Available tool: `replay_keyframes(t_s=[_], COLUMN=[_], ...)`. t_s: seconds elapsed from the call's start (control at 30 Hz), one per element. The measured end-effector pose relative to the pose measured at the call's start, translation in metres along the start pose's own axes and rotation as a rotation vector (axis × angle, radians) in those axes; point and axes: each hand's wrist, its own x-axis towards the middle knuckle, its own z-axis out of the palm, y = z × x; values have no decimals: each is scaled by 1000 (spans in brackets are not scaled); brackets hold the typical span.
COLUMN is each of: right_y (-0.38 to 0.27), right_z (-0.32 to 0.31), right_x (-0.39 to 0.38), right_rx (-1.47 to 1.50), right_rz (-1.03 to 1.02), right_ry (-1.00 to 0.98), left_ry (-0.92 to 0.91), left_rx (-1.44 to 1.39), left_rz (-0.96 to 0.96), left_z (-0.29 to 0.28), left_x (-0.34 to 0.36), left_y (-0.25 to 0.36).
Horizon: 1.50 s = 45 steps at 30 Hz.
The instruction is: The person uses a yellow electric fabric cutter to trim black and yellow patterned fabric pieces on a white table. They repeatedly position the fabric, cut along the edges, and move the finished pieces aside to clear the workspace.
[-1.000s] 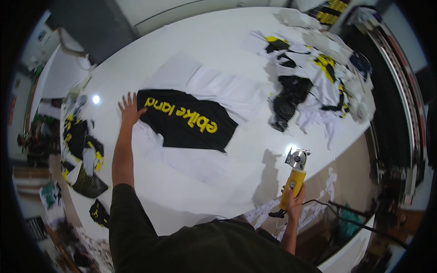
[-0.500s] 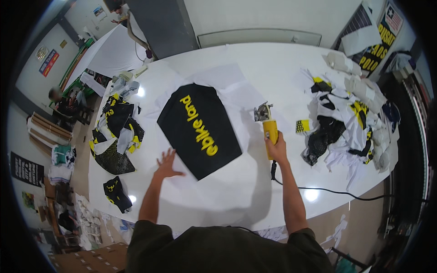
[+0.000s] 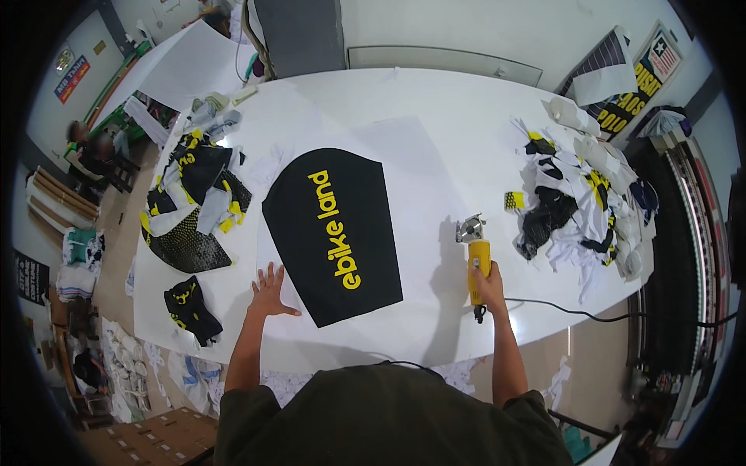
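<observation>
A black sleeve-shaped fabric panel (image 3: 369,225) with yellow lettering lies flat in the middle of the white table. Beneath it spreads a thin white sheet (image 3: 423,167), visible mostly on the far and right sides. My left hand (image 3: 272,293) rests palm down with fingers spread, just beside the panel's lower left edge. To the right of the panel, my right hand (image 3: 491,287) is wrapped round the yellow body of an electric fabric cutter (image 3: 479,256). Its metal head points away from me, and a black cord (image 3: 579,312) trails off to the right.
Black, yellow and white fabric scraps are heaped on the table's left (image 3: 203,182) and right (image 3: 552,221). A small dark piece (image 3: 192,311) sits near the left front edge. Pale rolls (image 3: 573,116) line the far right. People sit beyond the table at far left.
My right hand has brought the cutter nearer to me and further from the panel. The panel lies turned slightly more upright, and the white sheet looks flatter. My left hand stays beside the panel.
</observation>
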Motion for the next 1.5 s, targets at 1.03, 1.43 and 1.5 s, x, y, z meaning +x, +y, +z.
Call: replay_keyframes(t_s=[1.03,1.43,1.5], right_y=[-22,-19,-22], right_z=[111,125,130], right_x=[-231,-183,-168], right_rx=[-545,-543,-552], right_rz=[22,-109,-126], right_ry=[-128,-119,-124], left_ry=[70,61,67], left_rx=[-50,-70,-75], left_rz=[16,11,12], left_z=[16,14,15], left_x=[-27,-28,-28], left_y=[-7,-6,-7])
